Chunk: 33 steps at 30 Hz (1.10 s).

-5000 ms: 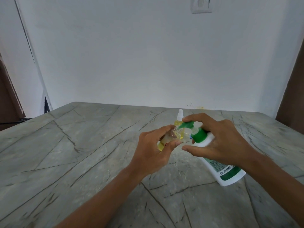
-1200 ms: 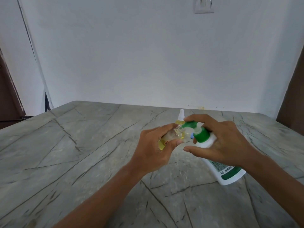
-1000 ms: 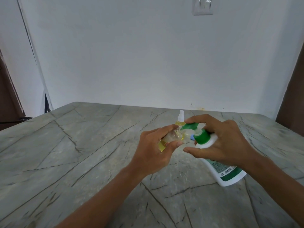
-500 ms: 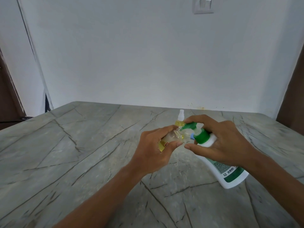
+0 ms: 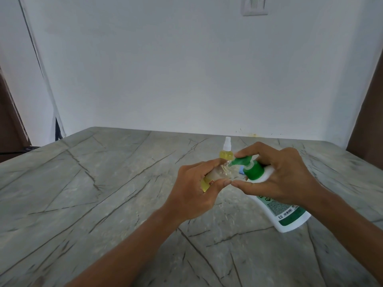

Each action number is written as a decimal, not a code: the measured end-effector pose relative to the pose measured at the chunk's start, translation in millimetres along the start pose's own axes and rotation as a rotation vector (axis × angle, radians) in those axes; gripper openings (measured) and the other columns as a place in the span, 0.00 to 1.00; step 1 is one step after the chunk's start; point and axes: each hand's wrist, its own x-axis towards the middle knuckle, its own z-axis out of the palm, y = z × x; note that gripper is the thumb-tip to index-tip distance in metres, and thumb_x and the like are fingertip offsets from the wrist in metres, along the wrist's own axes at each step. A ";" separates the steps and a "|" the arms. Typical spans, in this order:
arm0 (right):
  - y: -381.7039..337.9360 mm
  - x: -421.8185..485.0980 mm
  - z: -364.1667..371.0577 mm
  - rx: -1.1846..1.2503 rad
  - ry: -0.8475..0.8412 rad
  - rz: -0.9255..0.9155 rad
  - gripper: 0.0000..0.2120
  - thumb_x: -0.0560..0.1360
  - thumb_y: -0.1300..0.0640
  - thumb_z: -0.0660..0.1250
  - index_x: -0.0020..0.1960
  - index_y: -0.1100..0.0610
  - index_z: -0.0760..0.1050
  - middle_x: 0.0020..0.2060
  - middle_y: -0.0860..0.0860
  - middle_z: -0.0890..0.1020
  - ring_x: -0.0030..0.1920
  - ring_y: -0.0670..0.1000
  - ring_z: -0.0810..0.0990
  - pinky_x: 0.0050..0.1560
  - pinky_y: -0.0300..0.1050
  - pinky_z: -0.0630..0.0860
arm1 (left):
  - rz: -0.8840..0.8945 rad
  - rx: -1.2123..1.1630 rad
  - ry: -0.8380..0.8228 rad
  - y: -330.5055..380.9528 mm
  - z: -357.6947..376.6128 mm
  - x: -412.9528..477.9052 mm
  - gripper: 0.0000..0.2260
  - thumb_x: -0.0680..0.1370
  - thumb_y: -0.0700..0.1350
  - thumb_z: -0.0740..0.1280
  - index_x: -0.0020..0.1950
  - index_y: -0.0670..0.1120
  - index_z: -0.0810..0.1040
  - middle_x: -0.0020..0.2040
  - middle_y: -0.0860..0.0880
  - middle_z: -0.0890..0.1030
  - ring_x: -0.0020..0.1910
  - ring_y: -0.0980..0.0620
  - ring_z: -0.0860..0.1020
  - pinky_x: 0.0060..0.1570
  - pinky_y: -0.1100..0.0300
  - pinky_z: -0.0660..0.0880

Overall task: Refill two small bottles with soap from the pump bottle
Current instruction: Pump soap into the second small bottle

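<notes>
My left hand (image 5: 194, 189) grips a small clear bottle (image 5: 77, 172) with a yellow label, tilted with its open neck toward the right. My right hand (image 5: 277, 179) holds a white pump bottle (image 5: 279, 210) with a green pump head (image 5: 246, 164), tilted above the table. My forefinger lies on the pump top, and the green spout meets the small bottle's neck. A second small bottle (image 5: 226, 153) with yellow liquid and a white spray cap stands upright on the table just behind the hands.
The grey veined stone table (image 5: 103, 193) runs back to a white wall (image 5: 186, 69). A small blue thing (image 5: 241, 170) shows partly behind the pump head. A light switch plate (image 5: 254, 6) is high on the wall. Brown door frames flank both sides.
The pump bottle's tilt and height shifted slightly between frames while the spout stayed at the small bottle's neck. Both hands keep their holds.
</notes>
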 end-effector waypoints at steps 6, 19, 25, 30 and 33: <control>0.7 -1.4 -0.3 -0.037 -0.043 0.000 0.29 0.66 0.34 0.71 0.64 0.39 0.68 0.40 0.28 0.77 0.38 0.36 0.81 0.37 0.24 0.72 | -0.020 0.012 0.019 -2.0 -2.2 1.7 0.22 0.75 0.54 0.70 0.61 0.39 0.80 0.47 0.47 0.86 0.40 0.51 0.83 0.37 0.54 0.80; 0.1 -0.6 -1.6 0.001 0.010 -0.007 0.26 0.62 0.44 0.78 0.57 0.47 0.76 0.41 0.27 0.75 0.37 0.30 0.78 0.37 0.21 0.70 | -0.013 0.006 0.007 0.5 -1.2 0.6 0.23 0.75 0.55 0.69 0.61 0.39 0.80 0.50 0.47 0.86 0.41 0.53 0.84 0.37 0.56 0.81; -1.4 0.6 -0.1 -0.012 0.014 0.017 0.26 0.64 0.38 0.76 0.58 0.45 0.74 0.39 0.27 0.76 0.37 0.30 0.78 0.36 0.20 0.69 | -0.031 -0.013 0.002 -0.2 -0.9 1.2 0.23 0.75 0.55 0.70 0.61 0.39 0.80 0.49 0.48 0.86 0.40 0.52 0.83 0.37 0.54 0.81; 1.5 -1.3 0.4 -0.046 -0.017 0.007 0.27 0.68 0.36 0.71 0.64 0.41 0.70 0.39 0.32 0.80 0.36 0.37 0.80 0.35 0.26 0.72 | -0.030 -0.013 0.021 -1.0 -2.8 2.0 0.22 0.75 0.54 0.70 0.61 0.39 0.80 0.48 0.48 0.86 0.40 0.53 0.83 0.37 0.56 0.80; 1.8 -1.5 0.3 -0.044 -0.028 -0.001 0.27 0.69 0.36 0.71 0.64 0.42 0.70 0.39 0.31 0.79 0.36 0.37 0.80 0.35 0.27 0.73 | -0.033 -0.005 0.014 -0.2 -3.0 2.4 0.23 0.75 0.55 0.69 0.62 0.39 0.80 0.48 0.48 0.86 0.39 0.53 0.83 0.36 0.56 0.80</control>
